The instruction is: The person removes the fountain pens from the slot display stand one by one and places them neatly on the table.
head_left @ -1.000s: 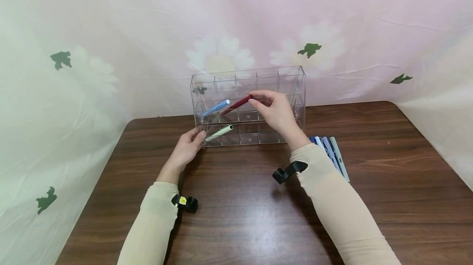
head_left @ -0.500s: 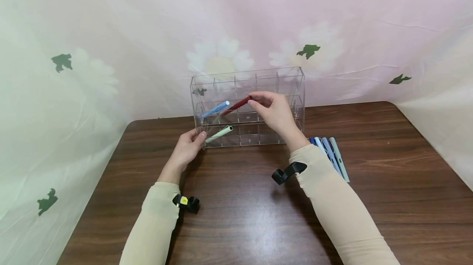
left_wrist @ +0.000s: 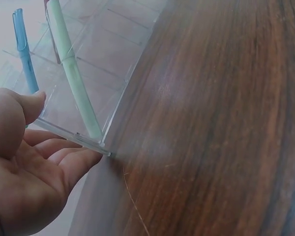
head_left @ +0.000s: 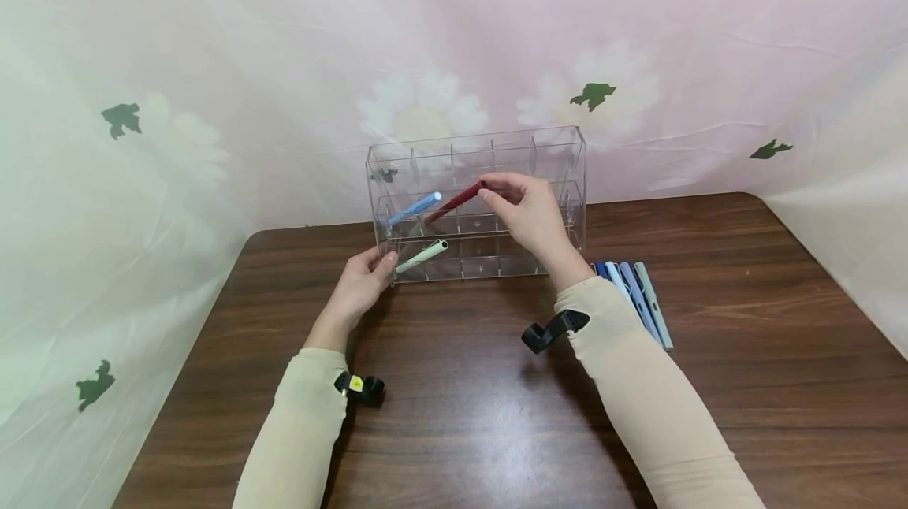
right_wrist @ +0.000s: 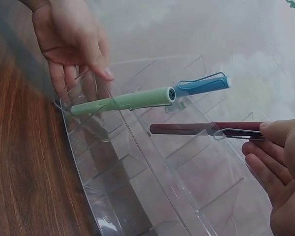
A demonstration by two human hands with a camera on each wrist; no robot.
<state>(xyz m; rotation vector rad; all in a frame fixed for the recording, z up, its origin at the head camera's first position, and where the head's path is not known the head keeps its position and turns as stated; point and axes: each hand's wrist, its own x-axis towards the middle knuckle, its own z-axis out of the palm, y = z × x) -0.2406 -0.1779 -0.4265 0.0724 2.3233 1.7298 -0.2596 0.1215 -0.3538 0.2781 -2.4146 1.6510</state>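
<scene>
Pinched the dark red pen (head_left: 456,202) by its clip end in the right hand (head_left: 530,213); slanted it lengthwise down and leftward from that grip, at the clear organizer (head_left: 479,266), right of the blue pen (head_left: 414,209); gripped the organizer's end in the farther left hand (head_left: 359,282)

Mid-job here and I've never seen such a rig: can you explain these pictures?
No machine here: a person works bare-handed. The head picture comes from a head-worn camera looking down; each wrist picture from a camera on that wrist. On the brown table stands a clear divided rack. The left hand grips its left end; the right hand pinches a dark red pen, held tilted at the rack. A blue pen and a pale green pen lean in it. More pens lie on the table, partly hidden by the right sleeve.
</scene>
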